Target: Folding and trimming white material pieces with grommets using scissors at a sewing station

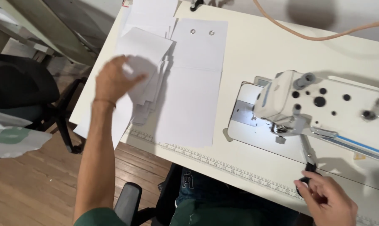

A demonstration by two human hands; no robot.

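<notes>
Your left hand (114,81) is motion-blurred, hiding part of the white pieces (149,62). Your right hand (329,201) covers the scissors' (308,161) handles; the lower right edge crops it.

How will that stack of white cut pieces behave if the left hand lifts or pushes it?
The white pieces look thin and flat, so probably light and floppy. They lie fanned and uneven under the left hand, so a push would likely slide them apart on the smooth table.

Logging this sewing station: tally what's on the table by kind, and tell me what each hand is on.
Sewing machine: 1
Scissors, under the right hand: 1
Large white sheet with two eyelets: 1
Stack of smaller white pieces, touched by the left hand: 1; pieces uncountable
Total: 4
</notes>
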